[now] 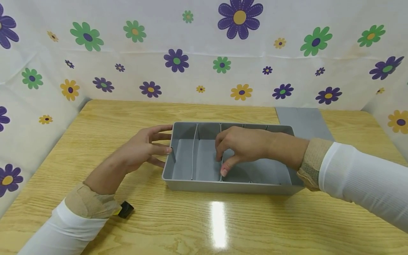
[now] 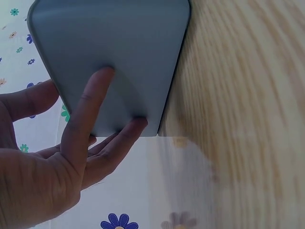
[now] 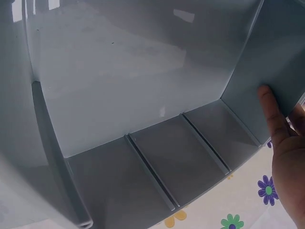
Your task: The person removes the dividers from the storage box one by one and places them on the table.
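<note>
A long grey plastic organizer tray (image 1: 204, 186) stands on the wooden table in the head view. My left hand (image 1: 137, 147) is at its left end, fingers spread. In the left wrist view its fingertips (image 2: 102, 76) touch the outside of the end wall. My right hand (image 1: 243, 143) reaches inside and pinches the top edge of a thin grey divider (image 1: 221, 177), thumb on one side and fingers on the other. A finger (image 3: 271, 107) lies against that divider in the right wrist view. Another divider (image 1: 193, 152), slightly bowed, stands further left.
Slotted ribs (image 3: 152, 171) line the tray's inner wall to the right of the held divider. A flat grey sheet (image 1: 304, 122) lies behind the tray's right end. By my left wrist is a small black object (image 1: 126, 209). A flowered cloth (image 1: 204, 46) hangs behind the table.
</note>
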{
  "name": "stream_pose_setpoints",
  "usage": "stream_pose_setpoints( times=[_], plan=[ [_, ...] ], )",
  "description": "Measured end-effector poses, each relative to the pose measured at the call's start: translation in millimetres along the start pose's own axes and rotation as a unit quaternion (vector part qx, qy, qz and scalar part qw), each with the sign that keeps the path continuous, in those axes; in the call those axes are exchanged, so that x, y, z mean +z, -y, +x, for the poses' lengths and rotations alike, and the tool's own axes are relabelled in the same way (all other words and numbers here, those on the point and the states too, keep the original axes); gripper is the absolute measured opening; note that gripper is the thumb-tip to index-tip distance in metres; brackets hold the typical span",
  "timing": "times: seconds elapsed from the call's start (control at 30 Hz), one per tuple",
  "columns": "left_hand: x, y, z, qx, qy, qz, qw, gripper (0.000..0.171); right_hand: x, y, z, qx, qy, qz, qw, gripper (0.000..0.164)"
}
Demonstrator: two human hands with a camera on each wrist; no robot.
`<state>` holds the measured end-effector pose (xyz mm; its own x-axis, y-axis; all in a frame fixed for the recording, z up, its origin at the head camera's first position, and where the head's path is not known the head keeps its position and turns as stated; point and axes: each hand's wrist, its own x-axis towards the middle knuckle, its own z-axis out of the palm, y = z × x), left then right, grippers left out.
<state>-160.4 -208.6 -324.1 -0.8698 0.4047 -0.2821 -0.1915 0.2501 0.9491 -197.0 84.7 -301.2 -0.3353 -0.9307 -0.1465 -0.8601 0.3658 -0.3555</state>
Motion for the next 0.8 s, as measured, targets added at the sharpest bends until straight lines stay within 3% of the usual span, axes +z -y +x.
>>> stream_pose_setpoints(
  times=[0.3,0.4,0.47,0.5,0.6,0.67,0.7,0.8],
  plan=[
    [2.6,-2.4,-1.1,-0.006,0.004,0.012,0.9999,0.072,-2,1,1,-0.018,0.0,-0.022,1.0,0.051],
    [2.3,-2.7,-1.2,-0.008,0.005,0.014,0.9999,0.072,-5,6,1,-0.011,0.004,-0.088,0.996,0.041],
    [2.1,-2.6,-0.8,-0.007,0.005,0.015,0.9998,0.072,-8,11,1,-0.017,0.0,-0.176,0.984,0.033],
    [1.9,-2.7,-0.7,-0.007,0.005,0.015,0.9998,0.072,-10,14,1,-0.025,-0.005,-0.233,0.972,0.025],
    [1.3,-2.9,-0.7,-0.006,0.005,0.015,0.9999,0.072,-18,21,4,-0.052,-0.023,-0.381,0.923,0.011],
    [1.1,-3.3,-1.1,-0.005,0.004,0.017,0.9998,0.072,-22,24,6,-0.063,-0.022,-0.434,0.899,0.009],
    [1.2,-3.5,-1.4,-0.005,0.003,0.016,0.9998,0.071,-24,24,6,-0.066,-0.02,-0.441,0.895,0.01],
    [1.5,-3.8,-1.6,-0.006,0.003,0.016,0.9999,0.071,-24,24,8,-0.069,-0.003,-0.418,0.906,0.017]
  ],
)
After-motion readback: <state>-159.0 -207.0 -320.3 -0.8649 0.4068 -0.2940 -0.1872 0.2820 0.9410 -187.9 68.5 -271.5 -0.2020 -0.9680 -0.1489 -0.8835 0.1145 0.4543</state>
